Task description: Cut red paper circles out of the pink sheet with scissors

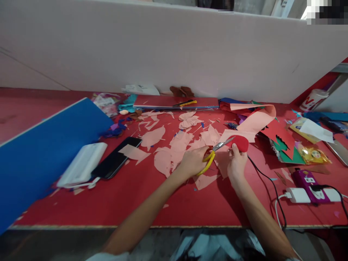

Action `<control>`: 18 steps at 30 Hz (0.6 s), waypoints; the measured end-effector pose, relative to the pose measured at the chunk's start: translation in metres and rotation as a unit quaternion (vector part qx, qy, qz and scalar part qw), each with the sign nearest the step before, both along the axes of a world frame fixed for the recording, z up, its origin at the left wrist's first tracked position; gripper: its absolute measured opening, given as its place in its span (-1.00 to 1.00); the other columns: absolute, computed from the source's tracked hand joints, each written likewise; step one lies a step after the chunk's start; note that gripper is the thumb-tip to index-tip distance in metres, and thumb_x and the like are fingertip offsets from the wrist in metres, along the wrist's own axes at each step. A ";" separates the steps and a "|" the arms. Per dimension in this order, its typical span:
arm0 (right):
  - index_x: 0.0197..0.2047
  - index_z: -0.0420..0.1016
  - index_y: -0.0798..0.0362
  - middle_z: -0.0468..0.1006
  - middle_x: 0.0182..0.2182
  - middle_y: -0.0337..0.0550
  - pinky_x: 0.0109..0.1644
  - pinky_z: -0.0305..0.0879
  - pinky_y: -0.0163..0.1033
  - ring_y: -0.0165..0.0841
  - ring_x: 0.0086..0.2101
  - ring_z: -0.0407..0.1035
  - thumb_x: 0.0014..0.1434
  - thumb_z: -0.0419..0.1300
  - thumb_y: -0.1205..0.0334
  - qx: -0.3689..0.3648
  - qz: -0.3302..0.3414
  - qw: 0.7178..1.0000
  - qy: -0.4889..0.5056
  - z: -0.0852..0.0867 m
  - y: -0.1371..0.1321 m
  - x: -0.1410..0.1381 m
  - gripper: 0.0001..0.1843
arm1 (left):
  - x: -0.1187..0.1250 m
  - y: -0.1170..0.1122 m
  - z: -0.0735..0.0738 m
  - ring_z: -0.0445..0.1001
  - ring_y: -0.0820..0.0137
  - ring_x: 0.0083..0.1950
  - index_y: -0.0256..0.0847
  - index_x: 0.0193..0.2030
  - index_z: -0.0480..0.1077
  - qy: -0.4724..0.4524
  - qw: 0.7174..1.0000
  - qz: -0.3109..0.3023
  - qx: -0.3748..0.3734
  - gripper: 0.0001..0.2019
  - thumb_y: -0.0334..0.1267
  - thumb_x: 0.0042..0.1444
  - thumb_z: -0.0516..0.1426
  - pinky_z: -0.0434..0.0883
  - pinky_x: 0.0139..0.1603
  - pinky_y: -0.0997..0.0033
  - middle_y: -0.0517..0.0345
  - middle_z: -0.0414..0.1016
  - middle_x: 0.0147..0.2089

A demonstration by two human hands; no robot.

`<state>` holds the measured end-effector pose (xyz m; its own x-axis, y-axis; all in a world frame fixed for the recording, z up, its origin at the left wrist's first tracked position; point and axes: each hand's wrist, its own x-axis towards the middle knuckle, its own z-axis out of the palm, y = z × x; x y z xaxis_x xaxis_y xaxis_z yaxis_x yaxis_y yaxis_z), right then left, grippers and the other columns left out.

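My left hand (193, 160) grips yellow-handled scissors (214, 154), whose blades point right into a rounded piece of red paper (240, 142). My right hand (237, 163) pinches the lower edge of that red piece, thumb up against it. Both hands hover over a red table (163, 203) scattered with several pink paper scraps (176, 146). A curled pink sheet (255, 121) lies just behind the red piece.
A blue board (40, 152) leans at the left, beside a white power bank (83, 163) and a black phone (116, 157). Red and green cut paper (284, 143), a purple device (312, 185), a white charger (297, 195) and cables lie at the right. A white wall stands behind.
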<state>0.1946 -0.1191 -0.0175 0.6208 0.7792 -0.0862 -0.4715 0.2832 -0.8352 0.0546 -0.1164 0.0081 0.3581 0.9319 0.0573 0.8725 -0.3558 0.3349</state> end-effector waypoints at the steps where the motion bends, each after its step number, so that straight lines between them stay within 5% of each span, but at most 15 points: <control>1: -0.45 0.32 0.06 0.31 -0.63 -0.42 -0.44 0.14 -0.36 -0.55 -0.59 0.17 -0.09 0.29 0.17 -0.003 0.002 1.000 -0.009 0.000 0.000 0.000 -0.77 | -0.001 0.000 0.001 0.52 0.29 -0.22 -0.15 -0.13 0.42 0.000 1.000 0.000 -0.002 -0.67 -0.06 0.22 -0.07 0.30 -0.30 0.43 0.04 0.57 -0.19; 18: -0.39 0.35 0.07 0.36 -0.59 -0.42 -0.44 0.16 -0.37 -0.56 -0.58 0.19 -0.12 0.31 0.20 0.012 0.022 1.000 -0.012 -0.003 0.001 -0.002 -0.76 | -0.009 0.006 -0.005 0.53 0.25 -0.18 -0.14 0.02 0.41 -0.021 1.000 -0.013 -0.017 -0.65 -0.12 0.19 -0.03 0.35 -0.25 0.41 0.01 0.57 -0.13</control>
